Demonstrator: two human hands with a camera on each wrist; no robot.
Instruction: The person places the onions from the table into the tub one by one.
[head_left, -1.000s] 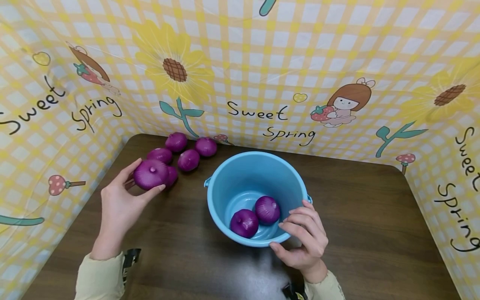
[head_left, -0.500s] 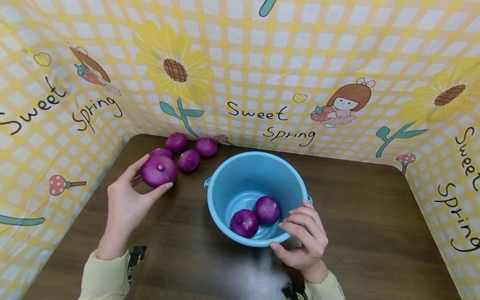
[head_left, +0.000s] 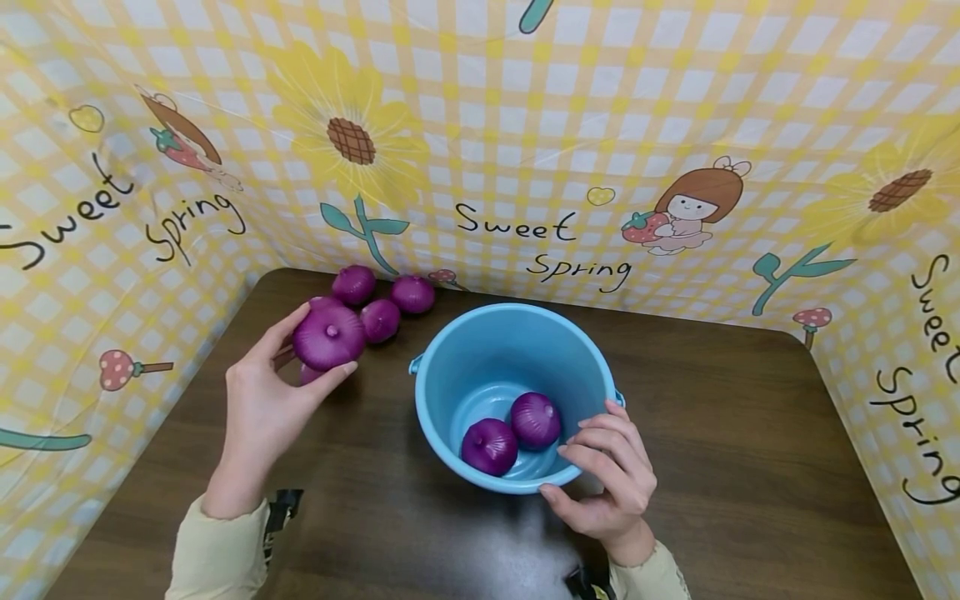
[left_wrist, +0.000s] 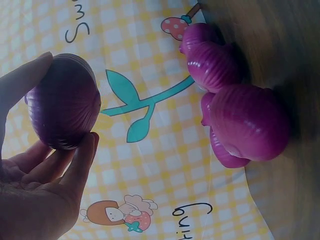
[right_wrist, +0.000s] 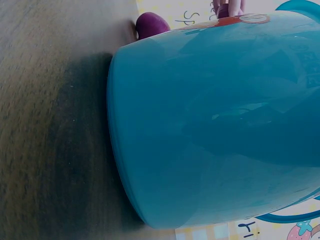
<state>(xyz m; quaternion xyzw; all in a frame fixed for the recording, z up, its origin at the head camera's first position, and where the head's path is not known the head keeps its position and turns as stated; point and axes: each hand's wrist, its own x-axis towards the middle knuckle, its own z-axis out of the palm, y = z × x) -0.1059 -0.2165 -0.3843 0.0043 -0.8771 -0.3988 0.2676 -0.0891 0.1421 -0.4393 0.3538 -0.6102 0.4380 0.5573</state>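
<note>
My left hand (head_left: 266, 400) pinches a purple onion (head_left: 330, 335) between thumb and fingers, raised over the table's left side. The left wrist view shows this onion (left_wrist: 62, 105) well apart from the others. A blue bucket (head_left: 517, 312) stands upright at mid-table with two onions, one (head_left: 489, 447) nearer the front and one (head_left: 535, 420) beside it, on its floor. At the bucket's front right, my right hand (head_left: 611, 479) grips the rim, fingers over the edge and thumb at the front. In the right wrist view the bucket's side (right_wrist: 210, 125) fills most of the frame, that hand out of sight.
Several more onions lie at the table's back left, one (head_left: 354, 285) by the wall cloth and another (head_left: 380, 320) closer in; the held onion partly covers some. Yellow checked cloth (head_left: 517, 125) walls the brown table (head_left: 735, 433) at back and sides.
My left hand has carried its onion a little to the right, toward the bucket, across the onions behind it. The right hand and the bucket have stayed still.
</note>
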